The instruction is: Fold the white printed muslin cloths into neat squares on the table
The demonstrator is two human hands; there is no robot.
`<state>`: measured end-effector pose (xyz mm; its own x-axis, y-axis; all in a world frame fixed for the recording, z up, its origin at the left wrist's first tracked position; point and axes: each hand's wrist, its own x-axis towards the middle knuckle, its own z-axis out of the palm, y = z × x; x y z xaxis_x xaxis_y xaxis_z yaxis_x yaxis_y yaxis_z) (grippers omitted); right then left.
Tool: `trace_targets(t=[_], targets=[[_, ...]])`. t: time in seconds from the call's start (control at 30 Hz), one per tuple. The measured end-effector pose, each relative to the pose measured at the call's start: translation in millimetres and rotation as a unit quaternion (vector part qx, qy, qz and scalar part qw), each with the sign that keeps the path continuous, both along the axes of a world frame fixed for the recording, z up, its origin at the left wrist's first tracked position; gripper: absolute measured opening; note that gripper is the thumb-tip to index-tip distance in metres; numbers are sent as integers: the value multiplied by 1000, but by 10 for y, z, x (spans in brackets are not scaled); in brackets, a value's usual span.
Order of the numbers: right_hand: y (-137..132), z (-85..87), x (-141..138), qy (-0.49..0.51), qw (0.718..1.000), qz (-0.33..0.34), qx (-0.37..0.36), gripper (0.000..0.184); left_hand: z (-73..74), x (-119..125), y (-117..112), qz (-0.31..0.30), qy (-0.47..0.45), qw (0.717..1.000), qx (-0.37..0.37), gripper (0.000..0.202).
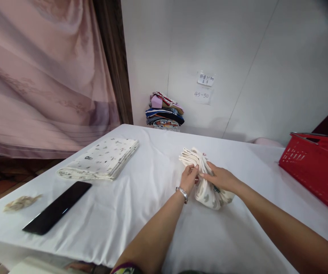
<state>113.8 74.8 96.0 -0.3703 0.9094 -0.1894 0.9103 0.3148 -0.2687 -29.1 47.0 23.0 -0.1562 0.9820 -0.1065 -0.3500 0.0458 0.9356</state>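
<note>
A thick folded white cloth (209, 196) with a grey-green print rests on the table right of the middle, pinched in at its waist. Its layered folds fan out at the far end. My left hand (189, 178), with a silver bracelet at the wrist, is closed on the cloth's near left side, its fingertips pressed into the gathered part. Across the top and right side lies my right hand (221, 179), thumb and fingers gripping the same bundle. The fingertips nearly meet; whether a thin tie runs between them cannot be made out.
On the white-covered table (149, 198) lie a flat folded printed cloth (101, 158), a black slab (58, 207) and a bunch of pale strands (22, 203). A red basket (315, 167) stands right. Folded fabrics (165, 110) are stacked behind, by the wall.
</note>
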Motion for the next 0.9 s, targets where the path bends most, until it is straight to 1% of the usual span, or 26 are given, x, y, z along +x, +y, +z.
trace_targets(t=[0.13,0.2,0.3,0.4,0.5,0.6,0.7,0.8,0.9], targets=[[62,12,32,-2,1000,-1,-6,89,-13,-12,-2,-40,-44,998,4,54],[95,28,38,-11,1000,5,1,89,-7,-11,-9,-74,-81,994,19,54],[129,57,29,-24,1000,11,12,86,16,4,-34,-129,-140,981,47,47],[131,59,-4,-55,998,3,22,89,30,27,-65,-160,-188,966,71,41],[102,14,-46,-103,994,-10,38,91,22,44,-82,-187,-217,954,87,43],[63,-53,-70,-127,990,-7,65,85,-3,43,-78,-196,-227,951,69,49],[40,-96,-64,-126,988,-3,87,80,-35,32,-58,-193,-233,952,52,48],[54,-111,-26,-121,988,-3,91,75,-73,19,-32,-198,-238,949,58,47],[114,-135,43,-99,992,-7,79,69,-122,4,2,-199,-219,954,44,52]])
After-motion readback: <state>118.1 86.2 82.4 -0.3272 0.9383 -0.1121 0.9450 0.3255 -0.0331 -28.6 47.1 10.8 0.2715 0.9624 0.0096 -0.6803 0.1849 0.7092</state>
